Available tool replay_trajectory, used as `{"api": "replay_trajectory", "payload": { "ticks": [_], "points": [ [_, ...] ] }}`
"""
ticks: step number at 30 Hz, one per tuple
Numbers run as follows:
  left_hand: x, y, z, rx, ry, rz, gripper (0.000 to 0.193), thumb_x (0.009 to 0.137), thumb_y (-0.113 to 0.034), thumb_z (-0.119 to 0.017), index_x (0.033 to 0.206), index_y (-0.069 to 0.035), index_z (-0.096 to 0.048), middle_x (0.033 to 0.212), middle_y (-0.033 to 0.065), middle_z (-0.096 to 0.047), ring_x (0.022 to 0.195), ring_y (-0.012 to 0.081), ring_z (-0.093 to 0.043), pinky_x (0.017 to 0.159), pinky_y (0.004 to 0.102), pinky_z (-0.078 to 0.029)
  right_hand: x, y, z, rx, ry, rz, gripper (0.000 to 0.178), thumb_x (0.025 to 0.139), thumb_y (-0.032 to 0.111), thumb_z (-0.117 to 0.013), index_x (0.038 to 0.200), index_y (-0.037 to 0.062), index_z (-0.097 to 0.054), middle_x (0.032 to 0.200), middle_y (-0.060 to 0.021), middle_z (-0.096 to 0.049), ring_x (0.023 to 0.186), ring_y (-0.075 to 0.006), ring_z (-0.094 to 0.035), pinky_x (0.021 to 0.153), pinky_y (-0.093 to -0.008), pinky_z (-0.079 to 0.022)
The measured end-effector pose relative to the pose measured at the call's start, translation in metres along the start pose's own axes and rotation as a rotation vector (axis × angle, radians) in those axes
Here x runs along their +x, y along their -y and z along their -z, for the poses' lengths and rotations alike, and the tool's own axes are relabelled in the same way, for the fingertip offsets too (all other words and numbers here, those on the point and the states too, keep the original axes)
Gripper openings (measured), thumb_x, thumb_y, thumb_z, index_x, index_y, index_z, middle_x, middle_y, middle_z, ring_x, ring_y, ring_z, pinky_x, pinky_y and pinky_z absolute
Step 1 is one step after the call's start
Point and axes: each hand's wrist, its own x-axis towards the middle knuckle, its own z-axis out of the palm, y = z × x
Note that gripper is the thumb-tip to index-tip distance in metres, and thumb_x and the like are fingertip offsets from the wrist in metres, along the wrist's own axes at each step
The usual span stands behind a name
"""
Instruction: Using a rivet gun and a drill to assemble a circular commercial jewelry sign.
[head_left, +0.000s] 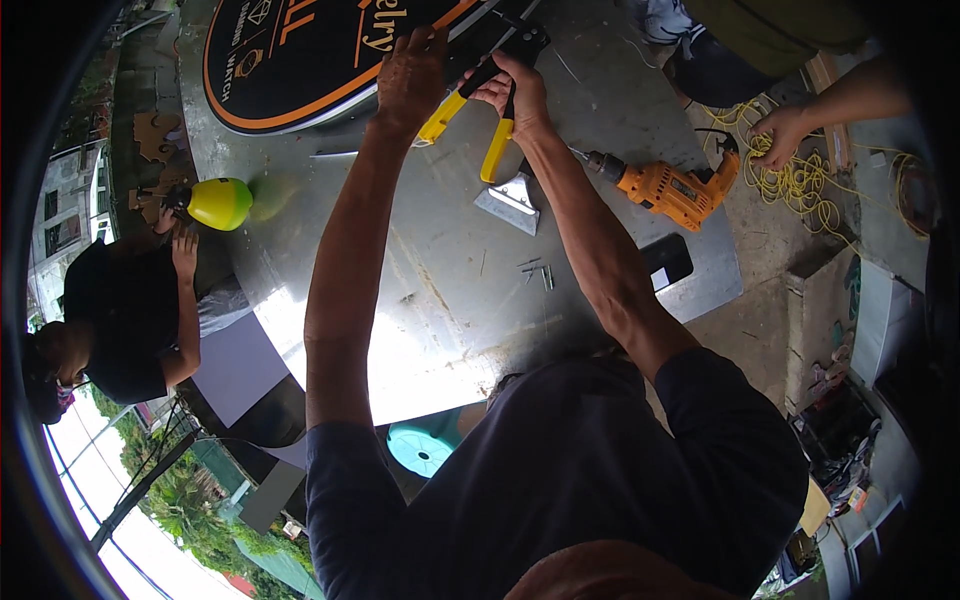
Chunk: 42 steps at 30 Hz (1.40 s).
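A hand riveter (522,46) with a black head and yellow-and-black handles is at the edge of a round black sign (310,75) with an orange border. My right hand (522,98) is closed around its right handle, and the two handles stand apart. My left hand (412,82) lies over the sign's right part, beside the left handle, its fingers curled down; what they press or hold is hidden. Below the right handle lies a small silver metal bracket (510,205). Several rivets (537,274) are scattered closer to me on the metal tabletop (440,270).
An orange drill (680,190) and a dark phone (667,262) lie right of my forearm. At the right, another person's hand (780,135) touches a tangled yellow cord (800,185). On the left, a person holds a yellow-green sprayer bottle (220,204). A turquoise stool (420,450) stands below the table edge.
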Motion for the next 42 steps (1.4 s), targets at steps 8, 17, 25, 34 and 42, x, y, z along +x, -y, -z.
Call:
{"api": "replay_trajectory", "payload": {
  "ticks": [8,17,25,34,42],
  "points": [
    [0.000,-0.005,0.000,0.080,0.053,0.014,0.044,0.082,-0.008,-0.067,0.125,-0.007,-0.056,0.122,0.0092,-0.057,0.113,0.0266,-0.059,0.095,0.0402,-0.051,0.000,-0.003,-0.003,-0.066,0.020,0.032,0.035,0.086,0.027,-0.068,0.104,-0.0025,-0.060,0.091,-0.0208,-0.066,0.084,-0.0325,-0.069,0.082,-0.0457,-0.057],
    [0.001,-0.005,0.004,0.061,0.051,0.019,0.047,0.080,-0.013,-0.071,0.125,-0.010,-0.058,0.120,0.0070,-0.057,0.112,0.0260,-0.059,0.091,0.0427,-0.051,0.003,-0.010,-0.003,-0.031,0.024,0.045,0.034,0.087,0.025,-0.067,0.105,-0.0025,-0.059,0.091,-0.0201,-0.067,0.084,-0.0320,-0.070,0.081,-0.0455,-0.057],
    [0.000,-0.006,-0.001,0.045,0.048,0.070,0.050,0.076,-0.010,-0.071,0.125,-0.012,-0.060,0.114,0.0041,-0.058,0.105,0.0259,-0.061,0.086,0.0433,-0.052,0.005,-0.015,0.003,-0.016,0.075,0.039,0.034,0.088,0.027,-0.068,0.106,-0.0018,-0.062,0.094,-0.0192,-0.069,0.087,-0.0306,-0.070,0.081,-0.0442,-0.056],
    [0.002,-0.008,-0.005,0.077,0.032,0.069,0.046,0.078,-0.023,-0.075,0.119,-0.010,-0.062,0.110,0.0061,-0.059,0.105,0.0253,-0.059,0.086,0.0426,-0.049,0.008,0.002,0.005,-0.158,0.120,0.039,0.029,0.088,0.024,-0.069,0.102,-0.0013,-0.065,0.085,-0.0169,-0.071,0.075,-0.0250,-0.071,0.055,-0.0326,-0.052],
    [0.002,-0.010,-0.004,0.038,0.075,0.134,0.044,0.080,-0.022,-0.073,0.120,-0.009,-0.063,0.110,0.0063,-0.061,0.107,0.0260,-0.059,0.086,0.0455,-0.048,0.019,-0.008,0.002,-0.053,0.149,0.000,0.024,0.089,0.021,-0.067,0.099,0.0002,-0.064,0.087,-0.0171,-0.070,0.079,-0.0262,-0.068,0.057,-0.0390,-0.052]
  ]
}}
